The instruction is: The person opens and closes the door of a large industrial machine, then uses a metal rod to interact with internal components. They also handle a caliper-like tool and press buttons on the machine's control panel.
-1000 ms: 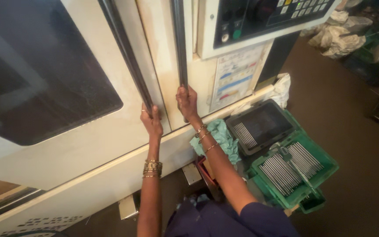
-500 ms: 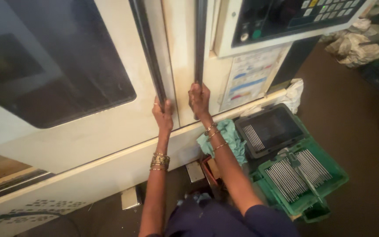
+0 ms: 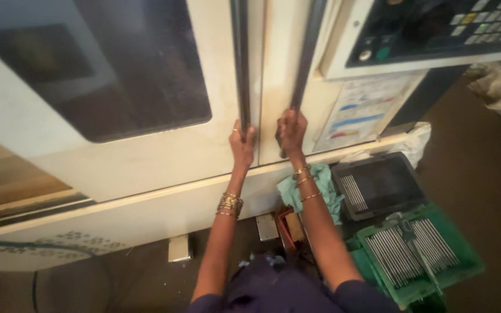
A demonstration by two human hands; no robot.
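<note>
Both hands up on the machine's sliding doors, each wrapped around a dark vertical handle. Left hand (image 3: 242, 146) closed on the lower end of the left handle (image 3: 240, 64), on the door with the big dark window (image 3: 117, 69); right hand (image 3: 291, 132) closed on the lower end of the right handle (image 3: 307, 64), on the narrow cream door (image 3: 276, 75) beside the control panel (image 3: 436, 29). Handles close together, near the middle of the machine front, with only a thin strip of panel between them.

Best done, probably, with an even pull on both sides — wrists straight, fingers kept on the handles and away from the seam where the doors meet. Bangles on both wrists worth keeping away from the door edges.

Low on the right, on the floor: a green crate (image 3: 465, 272) holding rows of thin grey metal rods laid side by side. Just beyond it, nearer the machine, a black tray (image 3: 378, 185) with a small batch of similar rods at its left end — the rest of it bare. Left of the tray, a crumpled teal cloth (image 3: 320, 185), touching the machine's base.
</note>
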